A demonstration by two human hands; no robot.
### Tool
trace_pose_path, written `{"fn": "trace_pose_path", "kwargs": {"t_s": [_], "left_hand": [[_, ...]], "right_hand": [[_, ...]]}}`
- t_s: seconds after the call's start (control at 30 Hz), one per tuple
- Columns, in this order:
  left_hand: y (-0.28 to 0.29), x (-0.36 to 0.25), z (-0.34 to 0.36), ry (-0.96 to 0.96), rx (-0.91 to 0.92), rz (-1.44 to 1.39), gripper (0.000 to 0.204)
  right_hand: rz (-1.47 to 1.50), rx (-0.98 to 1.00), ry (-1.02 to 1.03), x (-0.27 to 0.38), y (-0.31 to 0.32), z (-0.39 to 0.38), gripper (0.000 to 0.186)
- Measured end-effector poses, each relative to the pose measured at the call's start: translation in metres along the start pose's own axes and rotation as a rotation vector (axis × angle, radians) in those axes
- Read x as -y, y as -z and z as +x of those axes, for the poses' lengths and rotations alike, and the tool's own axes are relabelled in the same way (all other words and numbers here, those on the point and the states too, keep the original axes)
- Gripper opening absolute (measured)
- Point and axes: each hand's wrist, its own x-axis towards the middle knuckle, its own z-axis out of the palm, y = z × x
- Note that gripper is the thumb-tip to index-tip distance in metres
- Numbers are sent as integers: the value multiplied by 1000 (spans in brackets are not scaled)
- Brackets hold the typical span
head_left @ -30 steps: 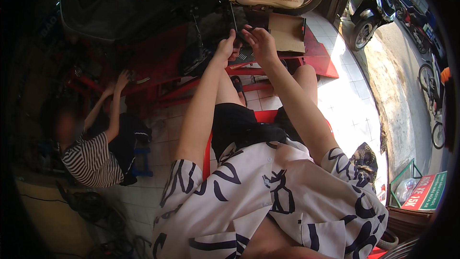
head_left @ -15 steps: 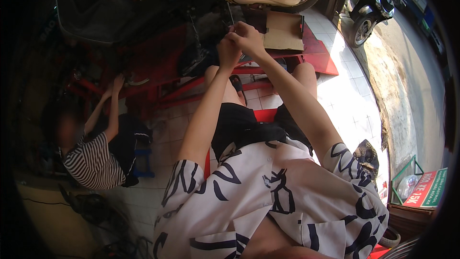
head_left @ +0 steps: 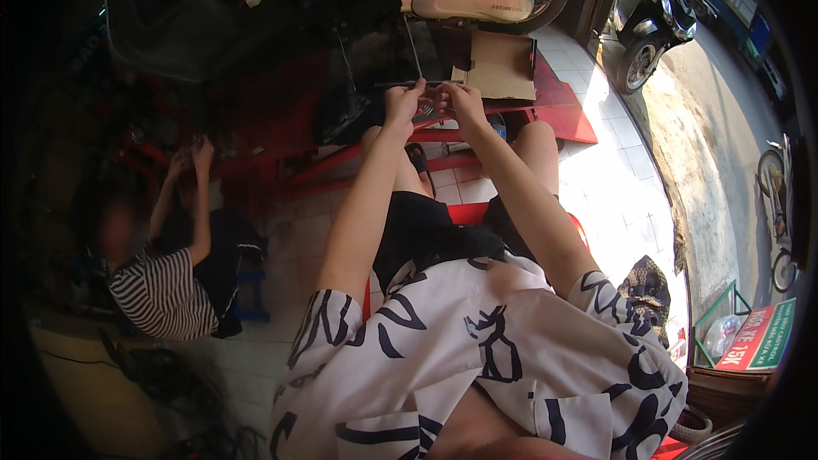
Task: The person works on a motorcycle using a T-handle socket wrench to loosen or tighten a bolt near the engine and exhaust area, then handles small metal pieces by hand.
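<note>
On the red lift [head_left: 558,111], left hand [head_left: 400,106] and right hand [head_left: 460,102] pinch a horizontal rod [head_left: 409,83].

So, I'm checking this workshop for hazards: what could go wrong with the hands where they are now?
1. Both the left hand and right hand pinch a thin rod under the raised motorcycle; a slip could knock knuckles on the red lift frame.
2. The silver exhaust sits just above; if hot, it might burn.
3. A co-worker reaches into the same frame, so shifting it could trap fingers.

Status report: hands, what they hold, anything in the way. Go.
Left hand and right hand raised together, fingers pinching a thin dark straight rod. Brown cardboard box just behind on red metal lift. Nothing blocking.
</note>
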Motion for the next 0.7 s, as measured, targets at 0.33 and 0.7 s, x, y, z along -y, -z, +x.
{"fn": "trace_pose_path", "kwargs": {"t_s": [0.33, 0.7], "left_hand": [[-2, 2, 0, -328, -217, 1, 30], [-2, -34, -39, -1092, -682, 1122, 27]], "right_hand": [[295, 119, -197, -7, 10, 27, 19], [162, 137, 58, 24, -8, 2, 19]]}}
